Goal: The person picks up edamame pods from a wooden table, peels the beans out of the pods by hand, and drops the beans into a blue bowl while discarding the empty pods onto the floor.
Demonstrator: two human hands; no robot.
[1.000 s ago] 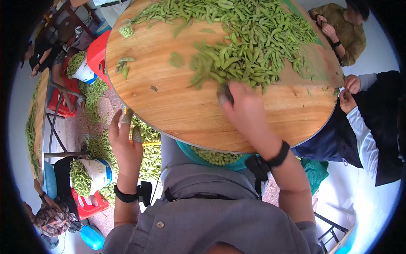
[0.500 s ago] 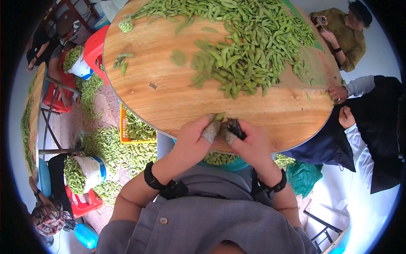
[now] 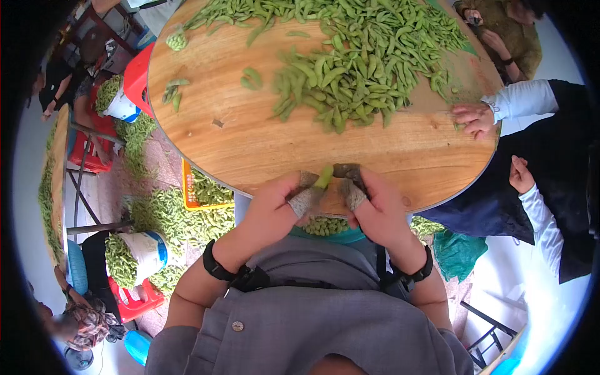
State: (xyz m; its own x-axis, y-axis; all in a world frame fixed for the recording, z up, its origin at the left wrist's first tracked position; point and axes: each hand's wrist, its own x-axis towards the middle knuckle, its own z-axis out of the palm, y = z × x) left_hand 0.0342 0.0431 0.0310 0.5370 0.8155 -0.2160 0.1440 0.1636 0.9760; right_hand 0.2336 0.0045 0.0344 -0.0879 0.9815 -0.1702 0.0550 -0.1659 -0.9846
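At the table's near edge, my left hand point(image 3: 279, 201) is closed, pinching a green soybean pod point(image 3: 324, 177) that points up between grey-wrapped thumb and finger. Close by on the right is my right hand point(image 3: 385, 203), its fingers curled together with grey and dark coverings on the tips. Whatever it holds, if anything, I cannot make out. Below both hands, a green tub point(image 3: 342, 235) holds a mass of shelled beans or pods, partly hidden by my wrists. Beyond them a large heap of soybean pods point(image 3: 362, 75) lies on the round wooden table point(image 3: 237, 144).
A co-worker's hand point(image 3: 476, 119) rests on the table's right edge. Stray pods point(image 3: 251, 78) lie to the left. An orange crate point(image 3: 189, 184), a white bucket point(image 3: 147, 253) and loose pods point(image 3: 162, 212) stand on the floor at left. A green bag point(image 3: 459, 253) is at lower right.
My hands have moved slightly apart, and the pod in my left hand now stands out more. The co-worker's hand at right has reached farther onto the table. The whole view has shifted slightly.
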